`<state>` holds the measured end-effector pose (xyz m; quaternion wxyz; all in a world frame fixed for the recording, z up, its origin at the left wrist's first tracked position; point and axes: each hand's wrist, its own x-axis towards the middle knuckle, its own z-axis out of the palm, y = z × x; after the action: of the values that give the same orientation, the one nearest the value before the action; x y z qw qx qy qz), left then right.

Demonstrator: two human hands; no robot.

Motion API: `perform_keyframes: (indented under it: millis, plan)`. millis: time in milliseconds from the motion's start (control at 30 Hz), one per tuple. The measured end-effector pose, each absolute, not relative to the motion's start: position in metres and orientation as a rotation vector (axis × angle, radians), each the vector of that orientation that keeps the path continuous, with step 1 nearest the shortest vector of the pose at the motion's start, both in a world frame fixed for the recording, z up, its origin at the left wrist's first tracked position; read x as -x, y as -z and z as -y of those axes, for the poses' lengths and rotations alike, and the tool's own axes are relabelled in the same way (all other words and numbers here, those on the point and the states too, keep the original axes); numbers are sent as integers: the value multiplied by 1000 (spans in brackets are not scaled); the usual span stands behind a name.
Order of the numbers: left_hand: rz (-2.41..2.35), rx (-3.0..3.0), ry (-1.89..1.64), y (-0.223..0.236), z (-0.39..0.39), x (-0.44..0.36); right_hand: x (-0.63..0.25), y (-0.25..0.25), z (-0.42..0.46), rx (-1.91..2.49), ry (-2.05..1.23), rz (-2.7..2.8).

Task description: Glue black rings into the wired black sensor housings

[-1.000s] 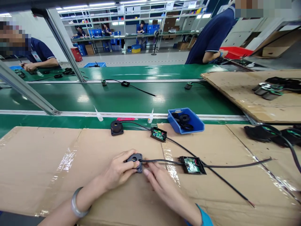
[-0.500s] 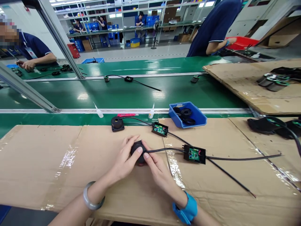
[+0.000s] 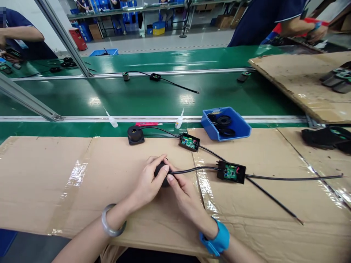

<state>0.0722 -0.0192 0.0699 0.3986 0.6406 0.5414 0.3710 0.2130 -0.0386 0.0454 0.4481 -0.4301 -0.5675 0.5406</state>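
Observation:
Between my hands sits a round black housing (image 3: 161,171), partly hidden by my fingers. My left hand (image 3: 149,177) is wrapped round its left side, the thumb lying across its top. On its right side my right hand (image 3: 182,190) grips it, thumb close to where the black cable (image 3: 196,168) comes out. That cable runs right to an open black case (image 3: 231,172) with a green circuit board, and another cable leads on from it. Farther back, a similar black housing (image 3: 135,135) stands on the cardboard, wired to a second open case (image 3: 189,141).
A blue bin (image 3: 226,126) holds black rings. Two white dropper bottles (image 3: 179,120) and a pink cutter (image 3: 148,124) lie along the green strip. Beyond the metal rail, a wired part (image 3: 155,77) rests on the green belt. Two co-workers stand across the belt.
My right hand has come up from beside the cable to grip the housing along with my left. The housing was raised and tilted from its flat position, and the wired case shifted slightly.

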Motion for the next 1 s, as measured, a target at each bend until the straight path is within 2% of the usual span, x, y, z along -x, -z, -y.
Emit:
perform_keyframes:
  millis: [467,1000]
  plan:
    - [-1360,-1620,-1010,-65,21,-77,-210,-49,43,1117,-1264,1349]
    - [-1329,-1521,-1039,-69,17,-72,-212,-49,41,1044,-1449,1298]
